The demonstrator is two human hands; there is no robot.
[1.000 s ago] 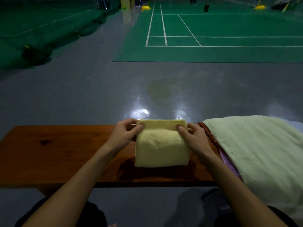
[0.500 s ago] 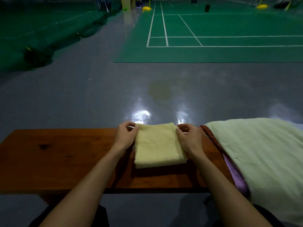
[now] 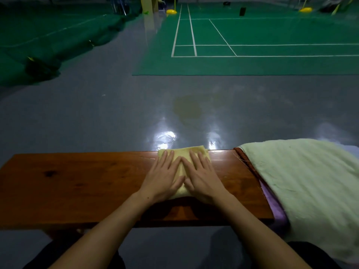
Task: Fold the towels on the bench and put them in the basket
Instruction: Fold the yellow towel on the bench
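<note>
We pressed the folded yellow towel (image 3: 183, 167) flat on the worktop (image 3: 77, 181), left hand (image 3: 162, 180) and right hand (image 3: 204, 180) both laid on it with fingers straight, gripping nothing. It looked soft, light and limp, best lifted from underneath at both sides. No basket was in view. A pile of towels (image 3: 303, 181) lay to the right.

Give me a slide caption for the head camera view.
Both hands, left and right, press flat on a folded yellow towel on a wooden bench.
</note>
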